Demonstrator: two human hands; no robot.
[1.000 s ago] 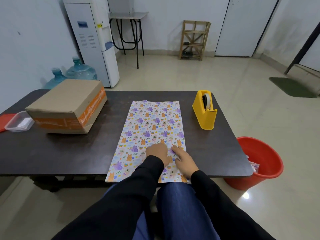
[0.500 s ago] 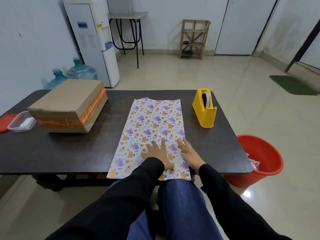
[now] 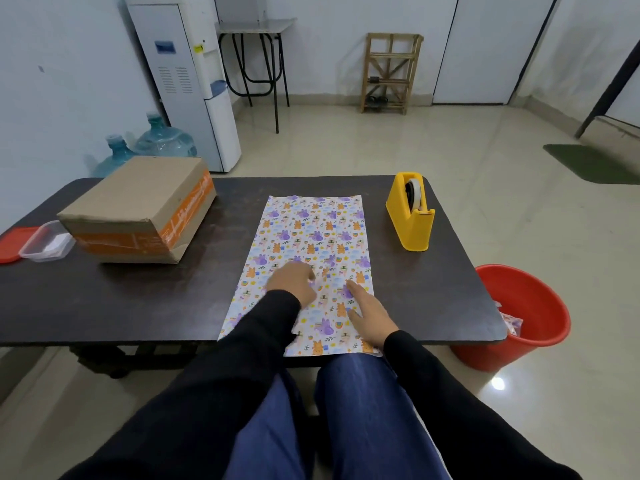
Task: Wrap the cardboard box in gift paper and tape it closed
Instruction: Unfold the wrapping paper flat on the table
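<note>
One flat rectangular sheet of cartoon-print gift paper point(image 3: 311, 237) lies mid-desk point(image 3: 104, 299), with one brown cardboard box point(image 3: 138, 209) banded in orange tape well apart on the left and one chunky yellow plastic tape dispenser point(image 3: 410, 216) on the right. Two hands rest on the paper's near end. The right hand point(image 3: 372, 317) lies flat, grip wide, and the left hand point(image 3: 292, 282) has bent fingers, so I can't tell whether that grip pinches anything.

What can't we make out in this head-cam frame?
Head view, all of it:
- left hand fingertips: hidden by the hand's own back, so pinching or just pressing the gift paper is unclear.
- gift paper's near-left part: covered by the left sleeve.
- red lid: cut off by the left edge.
- clear container contents: too small.
- red bucket contents: mostly behind the table corner.
</note>
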